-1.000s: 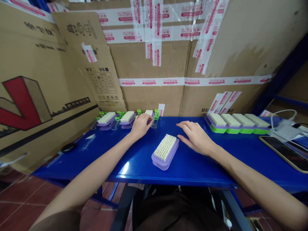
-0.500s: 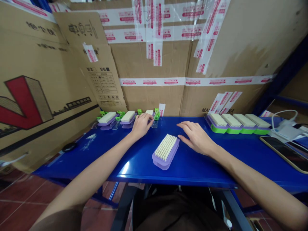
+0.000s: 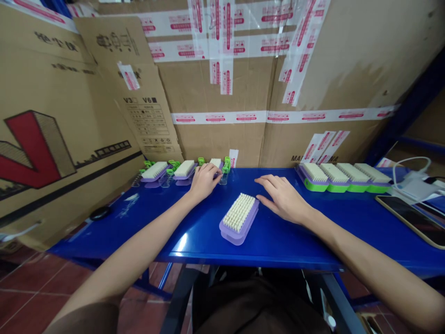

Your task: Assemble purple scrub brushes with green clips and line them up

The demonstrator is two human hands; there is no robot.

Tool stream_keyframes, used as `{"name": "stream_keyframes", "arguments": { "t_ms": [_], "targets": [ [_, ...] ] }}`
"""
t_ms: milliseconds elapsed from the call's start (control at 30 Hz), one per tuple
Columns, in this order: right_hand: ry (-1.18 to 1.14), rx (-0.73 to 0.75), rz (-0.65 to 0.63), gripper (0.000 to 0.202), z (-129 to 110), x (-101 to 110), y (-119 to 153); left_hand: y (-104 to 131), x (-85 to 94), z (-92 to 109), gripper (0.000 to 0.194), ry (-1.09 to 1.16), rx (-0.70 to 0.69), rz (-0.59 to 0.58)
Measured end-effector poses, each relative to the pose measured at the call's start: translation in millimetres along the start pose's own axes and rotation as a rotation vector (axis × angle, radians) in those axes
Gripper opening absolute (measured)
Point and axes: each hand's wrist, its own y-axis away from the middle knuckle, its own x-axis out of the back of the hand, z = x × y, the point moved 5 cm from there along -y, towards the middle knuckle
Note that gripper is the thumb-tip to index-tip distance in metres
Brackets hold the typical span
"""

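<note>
A purple brush with cream bristles facing up point(image 3: 239, 218) lies on the blue table point(image 3: 205, 232) in front of me. My right hand point(image 3: 281, 197) rests just right of it, fingers apart, holding nothing. At the back, my left hand point(image 3: 206, 180) reaches over a brush point(image 3: 216, 163) beside a green clip piece point(image 3: 226, 165). Its thumb and fingers are bent together near a clear part; what they grip, if anything, is hidden. Further left stand two more brushes point(image 3: 155, 171) point(image 3: 184, 170) with green and clear pieces beside them.
Several green-and-purple brushes point(image 3: 335, 178) stand in a row at the back right. Near them are a phone point(image 3: 412, 218) and a white charger with cable point(image 3: 413, 185). A black round object point(image 3: 100, 213) lies left. Cardboard point(image 3: 222, 134) walls the back.
</note>
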Motion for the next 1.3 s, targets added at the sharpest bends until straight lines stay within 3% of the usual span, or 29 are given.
{"name": "stream_keyframes", "arguments": {
  "t_ms": [533, 1000, 1300],
  "targets": [
    [0.002, -0.031, -0.025, 0.043, 0.5, 0.7, -0.3, 0.4, -3.9, -3.0, 0.026, -0.025, -0.034, -0.07],
    [0.224, -0.334, 0.067, 0.036, 33.3, -6.0, 5.6, 2.5, -4.9, 7.2, 0.034, 0.014, -0.158, -0.123],
    [0.354, -0.451, -0.115, 0.042, 47.2, -23.5, 18.6, 4.7, 0.1, 13.3, 0.043, 0.031, -0.182, -0.119]
  ]
}}
